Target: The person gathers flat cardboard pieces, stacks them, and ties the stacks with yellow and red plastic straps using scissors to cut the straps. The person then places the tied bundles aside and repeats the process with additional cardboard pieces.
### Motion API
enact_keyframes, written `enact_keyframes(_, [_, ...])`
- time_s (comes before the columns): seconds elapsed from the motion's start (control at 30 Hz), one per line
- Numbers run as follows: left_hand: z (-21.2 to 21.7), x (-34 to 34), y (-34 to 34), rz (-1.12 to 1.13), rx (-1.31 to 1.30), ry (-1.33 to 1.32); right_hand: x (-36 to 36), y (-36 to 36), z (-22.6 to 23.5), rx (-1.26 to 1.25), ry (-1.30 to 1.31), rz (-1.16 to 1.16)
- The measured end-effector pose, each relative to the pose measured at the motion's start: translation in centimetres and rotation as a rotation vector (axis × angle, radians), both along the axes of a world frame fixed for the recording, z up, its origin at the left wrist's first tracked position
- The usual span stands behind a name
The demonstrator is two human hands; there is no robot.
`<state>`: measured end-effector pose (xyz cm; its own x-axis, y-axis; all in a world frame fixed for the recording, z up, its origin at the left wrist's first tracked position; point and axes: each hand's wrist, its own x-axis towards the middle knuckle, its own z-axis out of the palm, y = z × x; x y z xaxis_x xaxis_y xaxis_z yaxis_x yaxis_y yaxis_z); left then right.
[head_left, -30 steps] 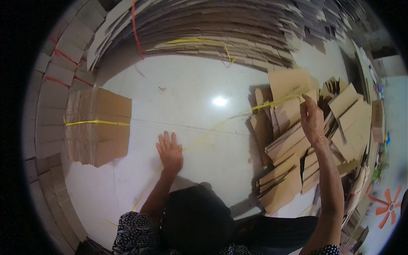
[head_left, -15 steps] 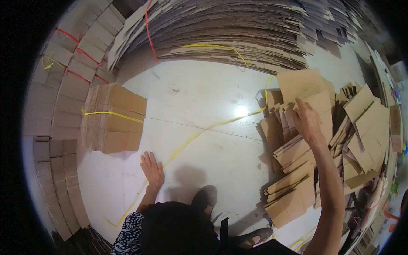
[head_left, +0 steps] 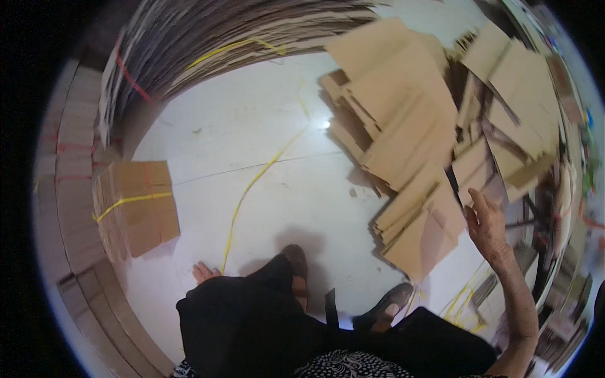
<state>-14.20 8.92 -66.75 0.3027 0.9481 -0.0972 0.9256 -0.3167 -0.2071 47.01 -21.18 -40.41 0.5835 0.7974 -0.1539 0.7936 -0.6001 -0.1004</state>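
Note:
My right hand (head_left: 486,222) hovers at the near right edge of a heap of flat brown cardboard sheets (head_left: 413,113). Its fingers are apart and nothing shows in them. A smaller overlapping batch of sheets (head_left: 422,230) lies just left of it. On the left, the fingers of my left hand (head_left: 203,273) rest spread on the pale floor; my dark-clothed leg hides the rest of that hand. Close by it runs a loose yellow strap (head_left: 242,192). Beyond stands a bundle of folded cardboard (head_left: 148,211) with a yellow strap around it.
A long stack of cardboard sheets (head_left: 208,47) curves along the far side. More cardboard stacks (head_left: 79,145) line the left. Further loose sheets (head_left: 526,94) lie at the far right. My shoes (head_left: 387,305) stand on the floor between heap and bundle.
The view has swung to the right. My right hand has let go of the cardboard at the heap's far part and come back toward me. My left hand is now more hidden by my leg.

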Motion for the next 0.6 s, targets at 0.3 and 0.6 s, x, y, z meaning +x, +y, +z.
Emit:
enact_keyframes(0.3, [13.7, 19.9, 11.3, -0.310, -0.295, -0.922, -7.9, -18.6, -2.6, 0.049, 0.452, -0.685])
enact_keyframes(0.6, [18.6, 44.3, -5.4, -0.566, -1.286, -0.341, -10.2, -22.9, -16.0, 0.717, 0.568, -0.848])
